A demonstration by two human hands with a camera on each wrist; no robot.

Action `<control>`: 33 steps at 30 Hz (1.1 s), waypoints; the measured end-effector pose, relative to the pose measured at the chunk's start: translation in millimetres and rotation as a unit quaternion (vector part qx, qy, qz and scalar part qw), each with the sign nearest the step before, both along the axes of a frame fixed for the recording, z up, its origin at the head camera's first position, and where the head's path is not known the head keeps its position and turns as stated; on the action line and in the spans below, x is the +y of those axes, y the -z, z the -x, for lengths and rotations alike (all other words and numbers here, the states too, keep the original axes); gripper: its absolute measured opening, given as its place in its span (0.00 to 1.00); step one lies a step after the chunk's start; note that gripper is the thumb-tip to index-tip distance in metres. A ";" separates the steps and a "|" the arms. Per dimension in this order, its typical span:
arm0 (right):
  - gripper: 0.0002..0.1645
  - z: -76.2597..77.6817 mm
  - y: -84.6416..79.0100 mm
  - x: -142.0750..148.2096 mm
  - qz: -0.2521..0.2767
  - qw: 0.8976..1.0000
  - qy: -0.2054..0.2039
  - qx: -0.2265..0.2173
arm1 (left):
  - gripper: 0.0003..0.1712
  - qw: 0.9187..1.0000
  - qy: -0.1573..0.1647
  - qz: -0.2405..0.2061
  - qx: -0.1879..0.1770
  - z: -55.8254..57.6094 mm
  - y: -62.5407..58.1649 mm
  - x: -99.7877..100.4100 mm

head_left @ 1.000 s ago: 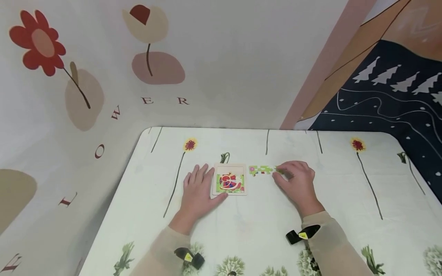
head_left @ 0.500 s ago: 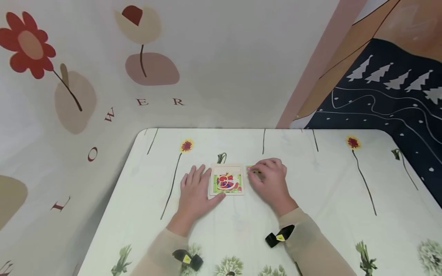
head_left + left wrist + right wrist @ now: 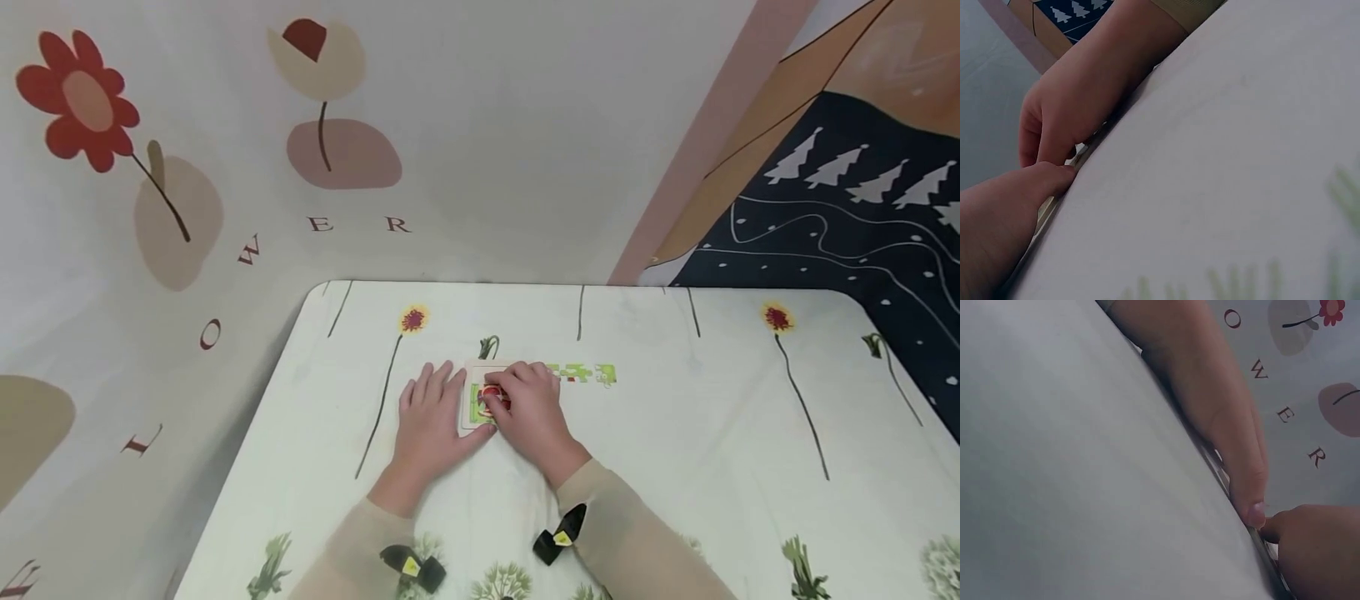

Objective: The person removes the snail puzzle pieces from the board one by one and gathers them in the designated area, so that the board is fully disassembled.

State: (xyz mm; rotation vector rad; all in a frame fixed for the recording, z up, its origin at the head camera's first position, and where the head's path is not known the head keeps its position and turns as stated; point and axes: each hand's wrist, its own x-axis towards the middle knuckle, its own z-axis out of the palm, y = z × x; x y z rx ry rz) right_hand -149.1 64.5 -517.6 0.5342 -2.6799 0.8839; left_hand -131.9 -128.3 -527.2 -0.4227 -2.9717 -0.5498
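Observation:
A square jigsaw puzzle in a pale frame lies on the table, with red, blue and green picture pieces inside. My left hand rests flat along its left side; straight fingers reach up and the thumb touches the lower edge. Over the puzzle's right half is my right hand, thumb and forefinger bent down onto the pieces, with a gap showing between their tips. Its palm hides the rest of the picture. Loose green puzzle pieces lie in a row to the right, the leftmost partly covered by that hand.
The white tablecloth has printed flowers and stems. Behind it rises a pale wall hanging with flower shapes and letters. A dark blue cloth with white trees hangs at the right. Each sleeve carries a black wrist camera.
My right hand has left the rightmost loose piece, passed left over the row and come down on the puzzle. The left hand has stayed at the frame's side.

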 end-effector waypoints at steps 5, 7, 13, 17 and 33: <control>0.16 -1.2 -2.6 -1.4 -0.010 1.000 0.003 -0.020 | 0.55 1.000 0.000 0.001 0.011 -1.0 -1.2 0.0; 0.15 -1.4 -2.8 -1.2 -0.011 1.000 0.000 -0.022 | 0.55 1.000 0.001 0.000 0.014 -1.3 -1.7 0.3; 0.12 -1.0 -1.4 -1.4 -0.015 0.999 0.003 -0.029 | 0.55 1.000 0.001 0.000 0.015 -1.6 -2.6 0.7; 0.12 -0.8 -2.8 -2.3 -0.013 0.999 0.008 -0.039 | 0.55 1.000 0.001 -0.003 0.015 -2.0 -3.2 0.4; 0.18 1.3 -2.0 -0.8 0.031 0.999 -0.016 -0.042 | 0.55 1.000 0.002 -0.001 0.011 -1.3 -1.8 -0.1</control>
